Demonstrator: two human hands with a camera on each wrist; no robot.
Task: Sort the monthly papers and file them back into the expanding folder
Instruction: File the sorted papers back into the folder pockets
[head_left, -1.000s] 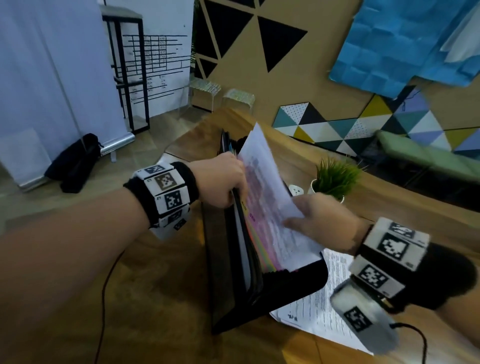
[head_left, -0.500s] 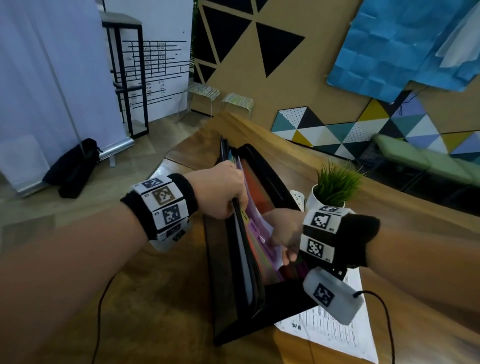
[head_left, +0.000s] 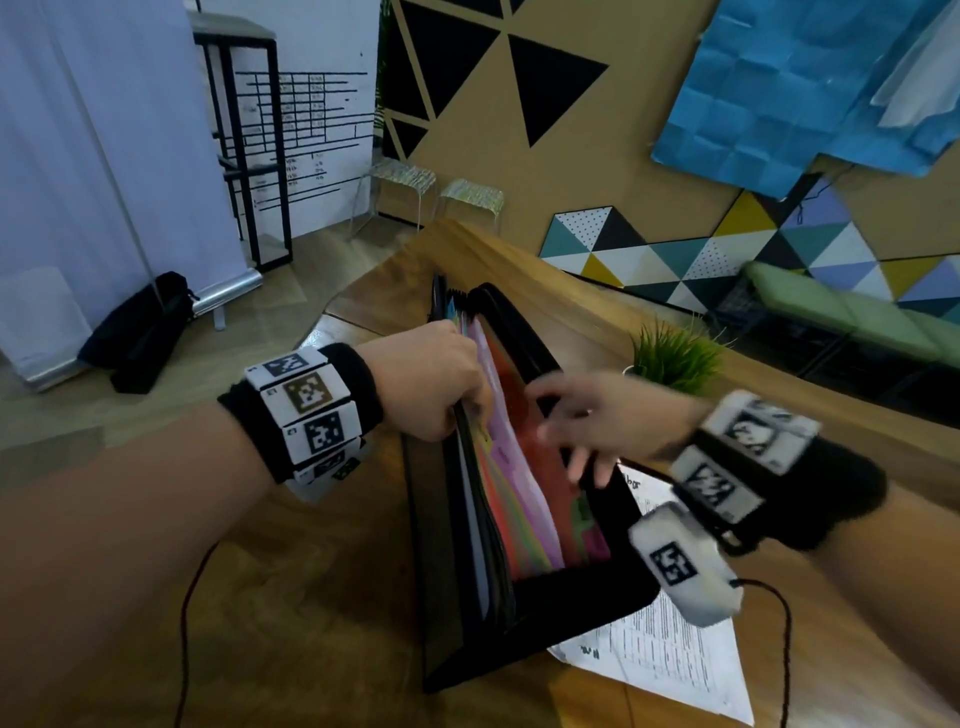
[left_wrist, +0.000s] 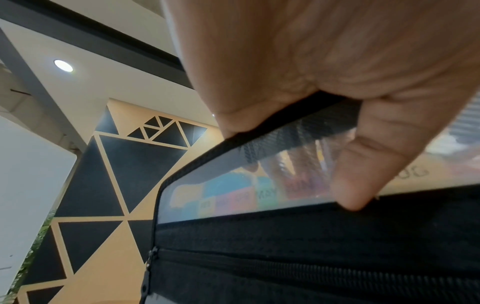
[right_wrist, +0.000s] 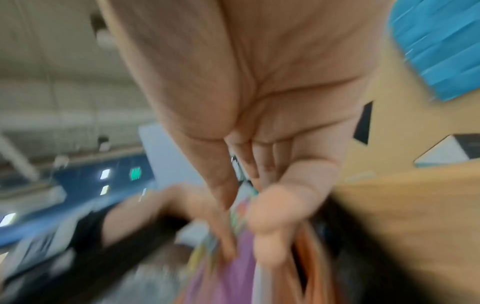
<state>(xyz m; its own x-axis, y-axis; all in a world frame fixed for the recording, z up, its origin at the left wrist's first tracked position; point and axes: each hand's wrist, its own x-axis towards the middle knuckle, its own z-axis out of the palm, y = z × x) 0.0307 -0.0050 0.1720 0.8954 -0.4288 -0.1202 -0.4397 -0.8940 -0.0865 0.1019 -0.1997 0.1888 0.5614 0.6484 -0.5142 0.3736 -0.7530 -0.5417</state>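
Gripping black fabric expanding folder (head_left: 519, 597) rim, upright on wooden surface (head_left: 311, 649), with left hand (head_left: 431, 384); right hand (head_left: 597, 426) loose, empty above coloured dividers (head_left: 519, 467). Risk: misfiling remaining printed papers (head_left: 670, 660) in wrong pocket.

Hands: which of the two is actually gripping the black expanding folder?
The left hand: its fingers and thumb pinch the top edge of the black expanding folder. The right hand is blurred, fingers spread over the coloured dividers, holding nothing.
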